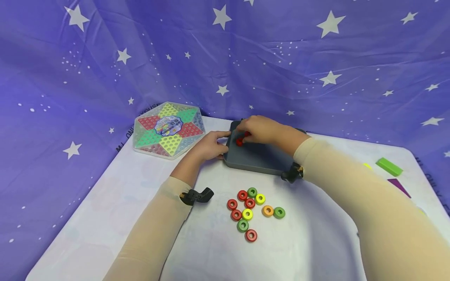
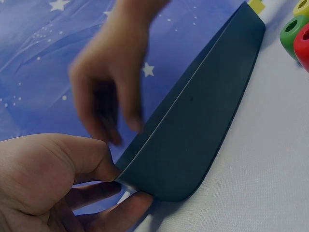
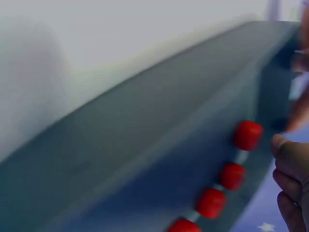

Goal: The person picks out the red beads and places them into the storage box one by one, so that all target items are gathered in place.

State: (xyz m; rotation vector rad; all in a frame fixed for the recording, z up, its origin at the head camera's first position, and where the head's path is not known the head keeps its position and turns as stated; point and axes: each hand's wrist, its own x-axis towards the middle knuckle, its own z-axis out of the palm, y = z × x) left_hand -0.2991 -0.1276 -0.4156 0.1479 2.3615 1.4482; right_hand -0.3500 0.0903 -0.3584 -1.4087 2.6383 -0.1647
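A dark grey tray [image 1: 258, 158] with a raised rim lies at the back of the table. My left hand [image 1: 210, 147] pinches its left edge; the left wrist view shows the thumb on the rim and fingers below. My right hand [image 1: 260, 129] is over the tray, reaching in from the right, and looks blurred in the left wrist view. Beside its fingers are red beads [image 1: 239, 141]. From the right wrist, several red beads [image 3: 211, 203] form a row inside the tray, with pale bits between them. That hand's fingers [image 3: 289, 166] are apart from the nearest bead.
Several loose red, green, yellow and orange beads [image 1: 247, 214] lie in front of the tray. To the left is a hexagonal Chinese checkers board [image 1: 168, 130]. A green block [image 1: 389, 167] and a purple piece [image 1: 399, 187] are at the right. A starry purple cloth [image 1: 225, 58] hangs behind.
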